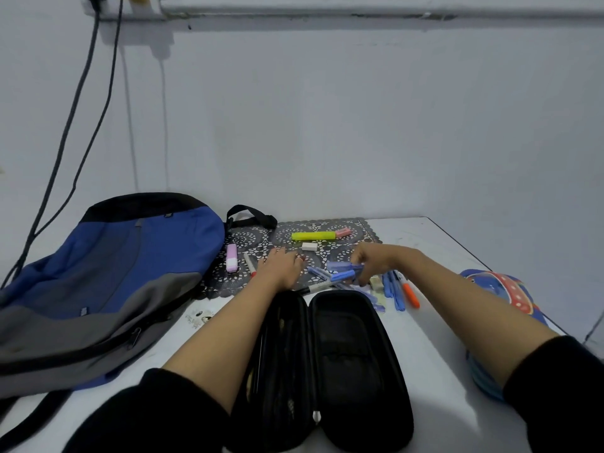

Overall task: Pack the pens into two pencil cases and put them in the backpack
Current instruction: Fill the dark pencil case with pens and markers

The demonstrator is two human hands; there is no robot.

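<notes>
Black case point(353, 354) lies open on table point(441, 338), nearest camera. Right hand point(369, 259) pinches blue pens point(341, 275) over lace mat point(242, 238). Left hand point(281, 266) rests flat on mat, fingers loosely spread. Backpack point(108, 276) at left (second case point(503, 292) at right).

Backpack point(114, 273): blue and grey panels, black top. Open pencil case point(346, 361): black; second pencil case point(500, 289): blue with a red, white-dotted band. Mat point(294, 235): black lace pattern; highlighter point(313, 236): yellow-green; pens point(343, 275): blue.
</notes>
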